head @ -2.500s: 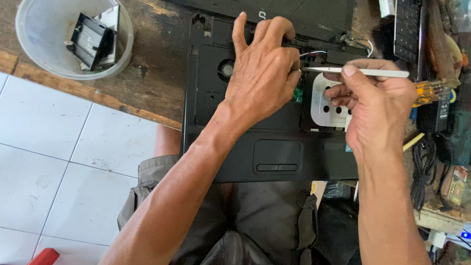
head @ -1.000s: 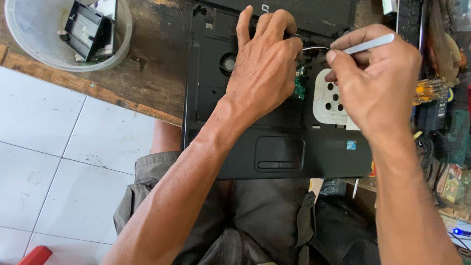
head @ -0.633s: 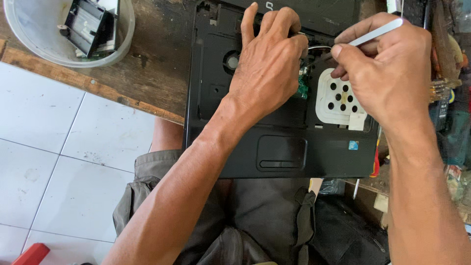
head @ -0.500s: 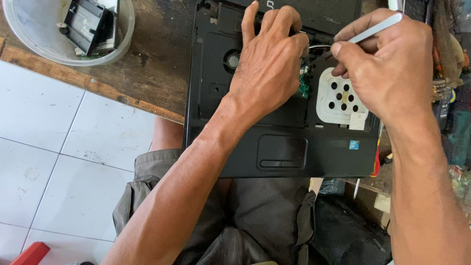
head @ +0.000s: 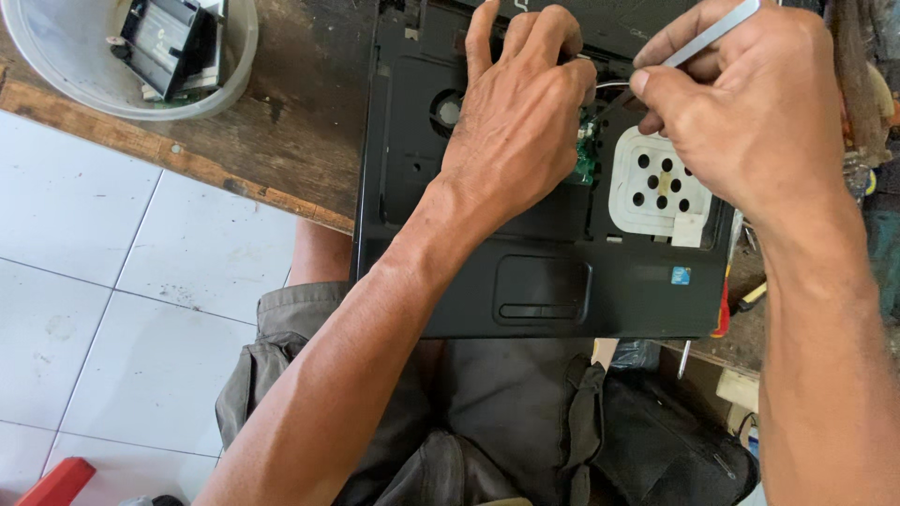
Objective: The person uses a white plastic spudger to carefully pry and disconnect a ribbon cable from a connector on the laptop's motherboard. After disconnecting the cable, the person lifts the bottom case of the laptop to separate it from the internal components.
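Left hand (head: pixel 520 131) covers the middle of the laptop base (head: pixel 441 290); right hand (head: pixel 750 112) with tweezers (head: pixel 712 33) blocks the upper right. Open passage over the touchpad (head: pixel 542 289) strip. Counter (head: pixel 291 122) bare between the base and the white bowl (head: pixel 56 80).

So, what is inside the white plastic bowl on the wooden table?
Inside the white plastic bowl lies a black boxy part with some flat pieces under it. The picture's top edge cuts off the bowl, so the rest of its contents cannot be seen.

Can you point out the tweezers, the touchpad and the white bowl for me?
tweezers (head: pixel 717 30), head view, on the metal shaft above the right hand.
touchpad (head: pixel 544 286), head view, on its flat middle.
white bowl (head: pixel 66 89), head view, on its inner wall.
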